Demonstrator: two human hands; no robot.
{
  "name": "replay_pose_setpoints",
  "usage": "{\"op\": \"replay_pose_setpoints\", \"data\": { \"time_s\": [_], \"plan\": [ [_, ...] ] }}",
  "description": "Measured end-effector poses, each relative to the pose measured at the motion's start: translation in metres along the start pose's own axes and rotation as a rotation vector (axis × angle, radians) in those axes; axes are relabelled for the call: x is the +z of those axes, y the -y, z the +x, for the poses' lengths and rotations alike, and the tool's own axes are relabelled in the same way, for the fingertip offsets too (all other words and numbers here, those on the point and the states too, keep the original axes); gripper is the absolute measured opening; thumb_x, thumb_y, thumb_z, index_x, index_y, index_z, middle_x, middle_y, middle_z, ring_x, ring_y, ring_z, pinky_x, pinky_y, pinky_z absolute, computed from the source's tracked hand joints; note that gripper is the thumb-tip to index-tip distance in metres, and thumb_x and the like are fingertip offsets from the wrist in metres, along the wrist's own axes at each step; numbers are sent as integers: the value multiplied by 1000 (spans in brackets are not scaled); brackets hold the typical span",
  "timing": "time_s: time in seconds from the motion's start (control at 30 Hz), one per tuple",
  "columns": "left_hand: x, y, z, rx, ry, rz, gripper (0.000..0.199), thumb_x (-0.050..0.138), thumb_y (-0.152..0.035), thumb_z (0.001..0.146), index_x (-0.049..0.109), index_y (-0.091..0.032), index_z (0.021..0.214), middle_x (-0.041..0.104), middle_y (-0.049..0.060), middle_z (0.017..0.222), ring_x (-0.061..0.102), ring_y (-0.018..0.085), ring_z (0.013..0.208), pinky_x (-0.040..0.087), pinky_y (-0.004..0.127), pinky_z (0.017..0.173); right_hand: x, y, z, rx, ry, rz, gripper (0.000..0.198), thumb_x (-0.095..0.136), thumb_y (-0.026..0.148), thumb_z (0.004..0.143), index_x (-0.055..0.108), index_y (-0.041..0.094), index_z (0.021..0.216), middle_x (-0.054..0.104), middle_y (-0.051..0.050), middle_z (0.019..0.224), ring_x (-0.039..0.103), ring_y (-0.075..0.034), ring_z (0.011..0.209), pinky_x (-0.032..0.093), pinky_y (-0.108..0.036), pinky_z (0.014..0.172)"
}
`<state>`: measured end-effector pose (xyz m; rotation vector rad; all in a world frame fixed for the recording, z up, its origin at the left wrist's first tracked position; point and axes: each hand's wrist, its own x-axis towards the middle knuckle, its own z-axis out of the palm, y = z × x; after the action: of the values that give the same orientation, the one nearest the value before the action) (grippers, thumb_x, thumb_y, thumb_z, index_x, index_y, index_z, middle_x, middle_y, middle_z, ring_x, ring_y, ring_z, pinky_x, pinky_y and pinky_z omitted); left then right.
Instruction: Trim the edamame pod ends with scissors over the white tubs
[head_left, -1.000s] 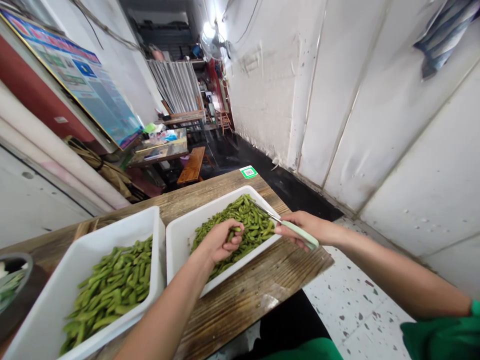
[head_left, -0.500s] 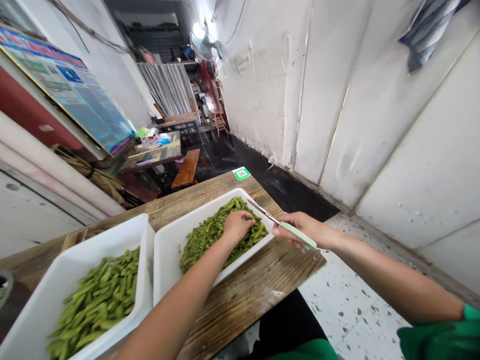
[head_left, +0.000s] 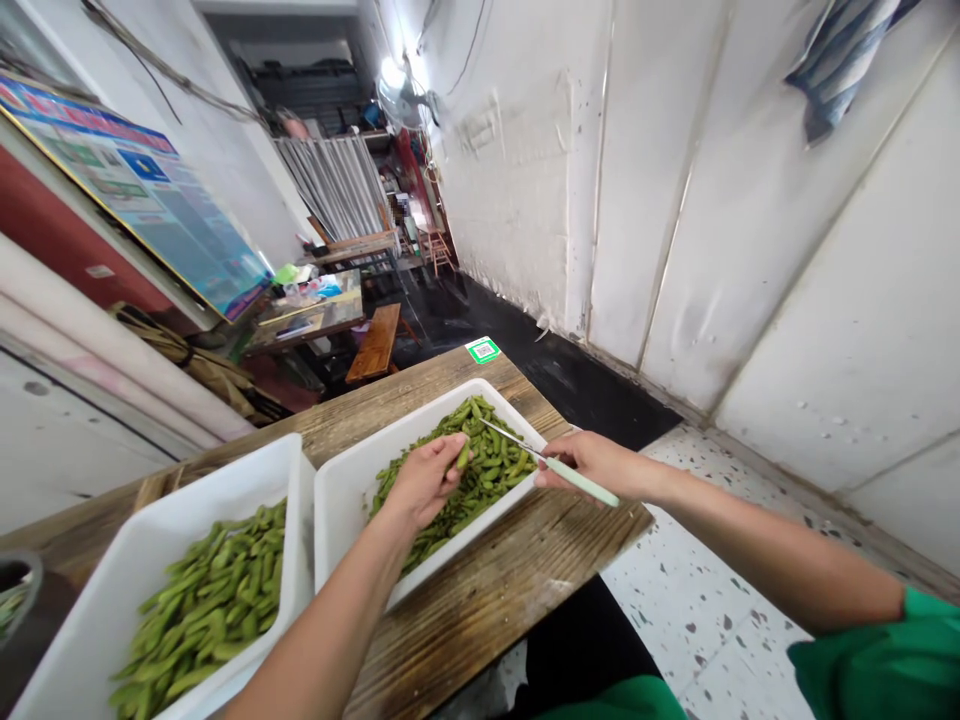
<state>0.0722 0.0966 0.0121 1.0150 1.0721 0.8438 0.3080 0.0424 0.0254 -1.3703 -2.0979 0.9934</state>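
Observation:
Between the fingertips of my left hand (head_left: 429, 480) is a green soybean pod (head_left: 463, 456), held above the right-hand white tub (head_left: 336, 500). More green pods (head_left: 491, 470) fill that tub in a loose heap. My right hand (head_left: 577, 462) grips a pair of scissors (head_left: 574, 480) with pale green handles, over the tub's right rim. The metal blades point left toward the pod, a little apart from it. On the left, a second white tub (head_left: 289, 540) holds a layer of pods (head_left: 210, 600).
Both tubs stand on a wooden table (head_left: 517, 590) with a green QR code card (head_left: 482, 350) at its far corner. A dark container (head_left: 37, 610) sits at the left edge. Beyond are a wooden bench (head_left: 377, 340) and another table (head_left: 330, 305).
My left hand has come up from the heap and moved left, now with a pod in its fingers. The scissors have shifted slightly left and down.

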Motion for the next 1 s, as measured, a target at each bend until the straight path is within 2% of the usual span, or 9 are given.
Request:
{"op": "replay_pose_setpoints", "data": {
  "time_s": [0.13,0.2,0.3,0.43,0.6,0.7,0.83,0.9,1.0],
  "plan": [
    [-9,2,-17,-153,62,-132,27,65,-35,70,52,-13,79,44,-5,55,28,-1,35,10,9,30,5,9,9,-44,38,-127,40,53,53,74,61,14,72,51,1,58,45,-11,55,34,-20,52],
    [-8,2,-25,-171,35,-163,26,64,-34,71,50,-15,81,47,-4,59,32,-1,36,11,8,29,8,14,12,-52,70,-139,41,51,54,75,61,14,73,51,1,59,45,-10,54,33,-20,52],
    [-6,1,-33,-112,-3,-158,27,65,-33,71,49,-17,86,56,0,71,35,-1,36,13,8,29,13,17,16,-74,95,-152,42,51,55,75,62,14,74,52,0,60,45,-11,54,33,-20,52],
    [-10,2,-37,-54,38,-82,30,67,-30,68,55,-14,90,59,2,74,30,-3,35,12,10,30,19,15,21,-97,97,-164,40,54,53,74,62,14,77,53,0,61,46,-11,56,34,-20,53],
    [-21,12,-37,-5,-1,76,29,65,-36,69,62,-11,83,52,-2,56,21,-1,34,7,15,33,21,15,22,-89,142,-169,39,55,52,74,63,15,81,56,-1,63,49,-12,58,36,-20,54],
    [-20,13,-40,43,-56,237,30,63,-40,70,63,-11,78,50,-2,50,26,2,35,10,17,36,18,21,18,-114,200,-154,39,52,51,77,63,16,89,60,-2,70,52,-14,62,38,-21,57],
    [-13,9,-46,128,-48,402,27,61,-39,70,64,-12,72,58,3,63,33,3,38,19,18,38,14,30,12,-134,232,-188,43,50,54,77,60,17,95,62,-5,77,56,-17,67,39,-23,59],
    [-11,7,-48,139,-15,441,26,61,-39,69,63,-13,70,55,1,60,32,4,38,20,19,39,14,32,10,-120,216,-223,45,50,57,76,60,17,95,63,-5,76,57,-18,67,39,-24,59],
    [-10,7,-49,130,35,473,27,59,-40,71,62,-13,68,42,-4,47,27,5,39,16,19,39,14,34,9,-90,178,-280,48,50,61,73,61,17,89,62,-5,71,57,-18,65,38,-24,59]
  ]
}}
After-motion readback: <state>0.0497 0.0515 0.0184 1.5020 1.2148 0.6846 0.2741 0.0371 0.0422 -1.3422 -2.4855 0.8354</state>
